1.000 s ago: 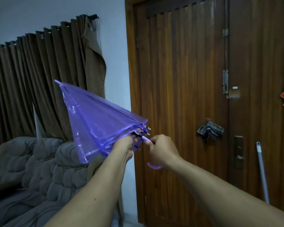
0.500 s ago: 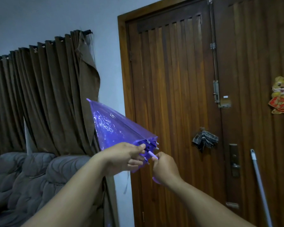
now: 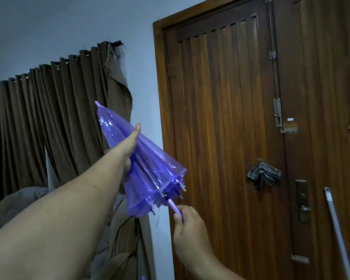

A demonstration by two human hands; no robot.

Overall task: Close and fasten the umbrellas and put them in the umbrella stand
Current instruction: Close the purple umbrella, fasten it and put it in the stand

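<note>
A small translucent purple umbrella (image 3: 150, 164) is folded down and held in mid-air, tip pointing up-left toward the curtain. My left hand (image 3: 128, 146) wraps around the middle of the gathered canopy, thumb along its upper side. My right hand (image 3: 187, 225) grips the lilac handle just below the rib ends. The canopy folds still hang loose around the ribs. No umbrella stand is in view.
A wooden double door (image 3: 240, 138) with latch and lock fills the right side. A checked cloth (image 3: 263, 174) hangs on it. A pale pole (image 3: 335, 225) leans at the far right. Brown curtains (image 3: 49, 122) and a grey sofa (image 3: 18, 201) lie to the left.
The canopy has collapsed further into a narrow cone. My left hand slid from the rib ends up to the middle of the canopy. The camera tilted upward.
</note>
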